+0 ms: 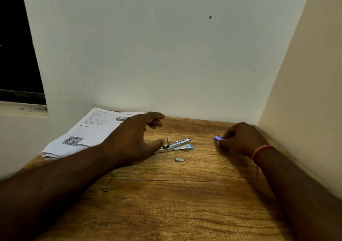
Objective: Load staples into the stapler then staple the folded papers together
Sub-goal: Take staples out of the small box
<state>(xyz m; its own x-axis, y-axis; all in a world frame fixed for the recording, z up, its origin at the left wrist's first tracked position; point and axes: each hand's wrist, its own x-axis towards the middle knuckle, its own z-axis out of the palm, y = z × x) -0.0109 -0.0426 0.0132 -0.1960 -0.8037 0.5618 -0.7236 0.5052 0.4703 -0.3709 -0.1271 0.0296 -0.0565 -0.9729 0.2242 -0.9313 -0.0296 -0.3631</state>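
A small silver and blue stapler (180,144) lies opened up on the wooden table (166,194). My left hand (135,137) hovers just left of it with relaxed fingers, the thumb tip reaching the stapler's rear end. A short strip of staples (179,159) lies on the table in front of the stapler. My right hand (240,141) rests near the right wall, fingers curled round a small purple and white staple box (218,138). The folded printed papers (87,131) lie at the back left, partly under my left forearm.
A white wall (166,55) closes the back of the table and a cream wall (305,92) runs along its right side. A dark window (16,46) with a sill sits at the left. A red thread bracelet (261,151) circles my right wrist.
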